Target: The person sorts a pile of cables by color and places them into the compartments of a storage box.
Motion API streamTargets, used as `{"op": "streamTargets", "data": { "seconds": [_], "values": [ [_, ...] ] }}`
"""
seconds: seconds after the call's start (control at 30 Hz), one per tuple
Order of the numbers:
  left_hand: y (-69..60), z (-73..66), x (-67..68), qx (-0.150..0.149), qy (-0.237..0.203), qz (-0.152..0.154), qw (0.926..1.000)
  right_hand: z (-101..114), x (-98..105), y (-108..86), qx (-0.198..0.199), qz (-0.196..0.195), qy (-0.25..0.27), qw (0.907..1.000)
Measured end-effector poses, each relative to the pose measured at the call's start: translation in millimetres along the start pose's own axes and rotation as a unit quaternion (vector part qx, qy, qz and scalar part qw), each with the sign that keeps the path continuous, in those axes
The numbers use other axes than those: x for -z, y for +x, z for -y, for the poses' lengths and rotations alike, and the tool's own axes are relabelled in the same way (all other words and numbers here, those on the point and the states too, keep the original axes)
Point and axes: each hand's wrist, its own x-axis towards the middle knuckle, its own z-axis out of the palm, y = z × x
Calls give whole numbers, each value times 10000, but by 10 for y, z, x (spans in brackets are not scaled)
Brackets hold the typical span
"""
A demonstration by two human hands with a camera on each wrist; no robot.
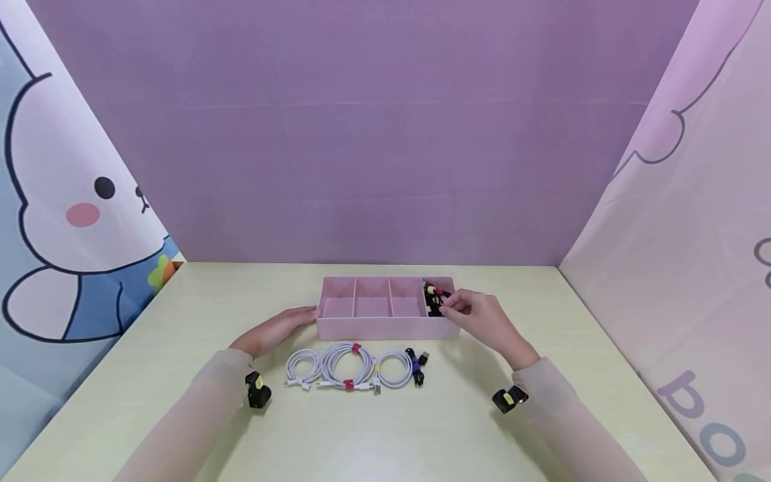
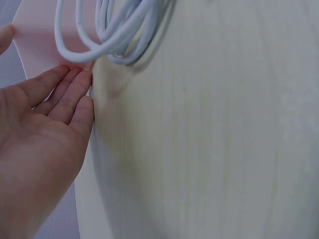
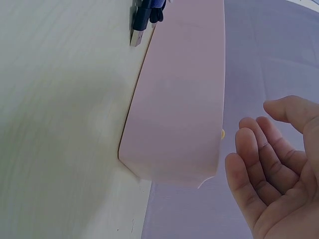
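Observation:
A pink box (image 1: 385, 329) with several compartments stands on the table, black cables (image 1: 432, 301) with yellow and red ties in its rightmost one. My left hand (image 1: 274, 333) touches the box's left end with extended fingers. Over the right compartment is my right hand (image 1: 482, 319); in the right wrist view its loosely bent fingers (image 3: 245, 142) hold nothing, thumb apart. In front of the box lie a small white coiled cable (image 1: 288, 366), a larger white coil (image 1: 324, 367) with red ties, a white coil (image 1: 411, 369) with a yellow tie, and a black cable (image 1: 415, 365) with a purple tie.
The light wooden table (image 1: 385, 442) meets a purple backdrop (image 1: 373, 147) behind the box. Printed cloth panels flank both sides, a cartoon panel (image 1: 72, 154) at left and a pale panel (image 1: 693, 254) at right.

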Motion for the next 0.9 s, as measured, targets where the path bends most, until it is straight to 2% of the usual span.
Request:
{"op": "streamTargets", "data": {
  "seconds": [0.37, 0.63, 0.9],
  "values": [
    [14, 6, 0, -2, -36, 17, 10000, 15, -67, -68, 178, 72, 230, 9996],
    [24, 54, 5, -28, -196, 67, 9998, 13, -126, -133, 66, 481, 376, 9981],
    [63, 80, 0, -84, -335, 143, 9993, 13, -170, -171, 100, 635, 335, 9974]
  ]
}}
